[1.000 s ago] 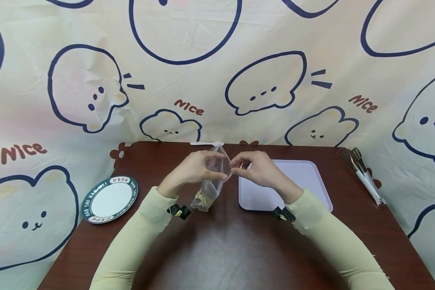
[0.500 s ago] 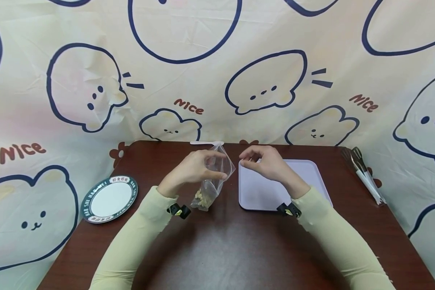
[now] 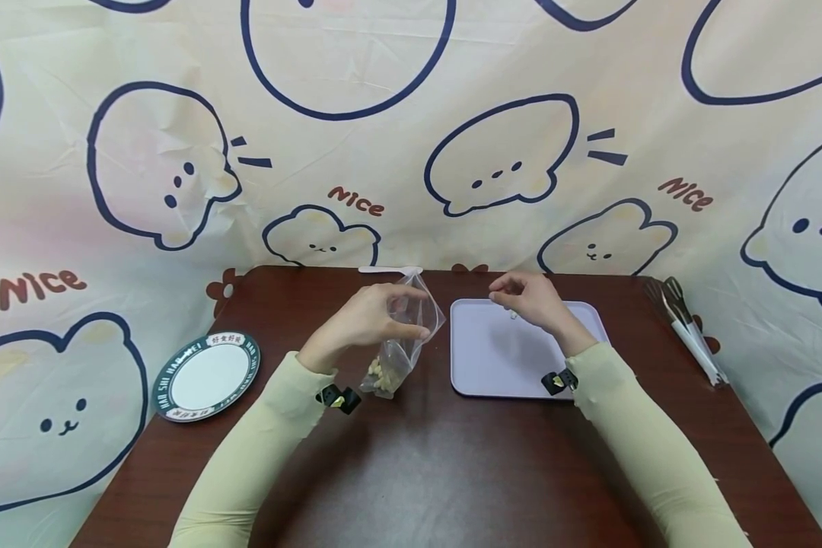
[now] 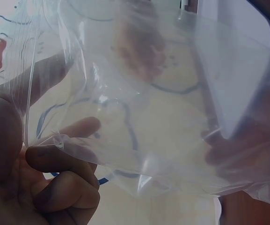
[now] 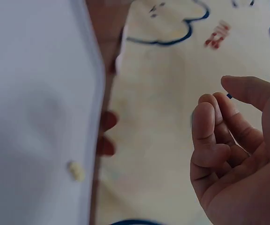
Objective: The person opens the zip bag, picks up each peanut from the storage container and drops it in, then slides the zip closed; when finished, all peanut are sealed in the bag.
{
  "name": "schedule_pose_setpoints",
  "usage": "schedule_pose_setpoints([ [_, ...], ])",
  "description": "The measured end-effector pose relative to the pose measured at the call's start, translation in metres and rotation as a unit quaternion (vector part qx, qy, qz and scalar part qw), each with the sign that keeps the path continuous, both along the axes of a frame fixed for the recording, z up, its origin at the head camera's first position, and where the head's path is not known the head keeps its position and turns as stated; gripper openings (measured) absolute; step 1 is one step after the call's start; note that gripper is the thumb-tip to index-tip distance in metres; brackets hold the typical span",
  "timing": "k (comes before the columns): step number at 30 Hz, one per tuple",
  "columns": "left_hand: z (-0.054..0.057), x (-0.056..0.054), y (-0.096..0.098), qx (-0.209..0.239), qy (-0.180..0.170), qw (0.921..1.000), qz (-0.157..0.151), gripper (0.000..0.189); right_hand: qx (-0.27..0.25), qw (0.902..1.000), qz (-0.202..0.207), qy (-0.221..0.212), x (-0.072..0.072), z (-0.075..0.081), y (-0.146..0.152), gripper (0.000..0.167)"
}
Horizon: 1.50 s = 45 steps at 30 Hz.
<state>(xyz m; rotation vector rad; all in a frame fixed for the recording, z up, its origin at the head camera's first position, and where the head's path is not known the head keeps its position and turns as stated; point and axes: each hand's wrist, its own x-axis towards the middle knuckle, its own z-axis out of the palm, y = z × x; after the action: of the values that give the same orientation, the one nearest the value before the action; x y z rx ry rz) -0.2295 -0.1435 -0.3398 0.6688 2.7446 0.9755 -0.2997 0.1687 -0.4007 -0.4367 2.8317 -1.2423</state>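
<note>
My left hand (image 3: 366, 316) holds a clear plastic zip bag (image 3: 411, 335) near its mouth, between thumb and fingers. Small pale yellow pieces (image 3: 381, 375) lie at the bottom of the bag; their exact kind is hard to tell. In the left wrist view the see-through bag (image 4: 163, 122) fills most of the picture. Over the far part of a lilac tray (image 3: 493, 350) is my right hand (image 3: 534, 301). Its thumb and loosely bent fingers are apart in the right wrist view, nothing between them. One small pale piece (image 5: 76, 171) shows against the tray there.
A round plate with a green patterned rim (image 3: 171, 396) stands at the table's left edge. Whisk-like utensils with white handles (image 3: 699, 354) lie at the right edge. Behind the bag, a white strip-like thing (image 3: 387, 269) lies at the back edge, before a patterned cloth backdrop (image 3: 411, 167).
My right hand has left the bag's edge and moved right, over the tray. A small pale piece now shows just below its fingers. The left hand and bag have stayed in place.
</note>
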Motion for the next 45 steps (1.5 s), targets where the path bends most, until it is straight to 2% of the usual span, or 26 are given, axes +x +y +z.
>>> schedule_pose_setpoints([
  [13, 0.000, 0.000, 0.001, -0.006, 0.001, 1.0000, 0.000, 0.065, 0.039, 0.9966, -0.058, -0.042, -0.027, -0.044, 0.029, 0.023],
  [19, -0.001, 0.000, 0.000, -0.006, 0.009, 0.9999, 0.000, 0.065, 0.070, 0.9922, -0.082, -0.063, -0.033, -0.059, 0.036, 0.026],
  [26, 0.000, 0.000, 0.000, -0.009, 0.007, 0.9999, 0.001, 0.067, 0.092, 0.9855, -0.105, -0.098, -0.038, -0.068, 0.039, 0.031],
  [33, -0.001, 0.000, -0.001, -0.009, 0.007, 0.9999, 0.004, 0.066, 0.114, 0.9828, -0.099, -0.107, -0.041, -0.073, 0.040, 0.036],
  [45, 0.000, 0.000, -0.001, -0.007, 0.007, 0.9999, 0.006, 0.066, 0.114, 0.9850, -0.076, -0.105, -0.043, -0.074, 0.036, 0.023],
])
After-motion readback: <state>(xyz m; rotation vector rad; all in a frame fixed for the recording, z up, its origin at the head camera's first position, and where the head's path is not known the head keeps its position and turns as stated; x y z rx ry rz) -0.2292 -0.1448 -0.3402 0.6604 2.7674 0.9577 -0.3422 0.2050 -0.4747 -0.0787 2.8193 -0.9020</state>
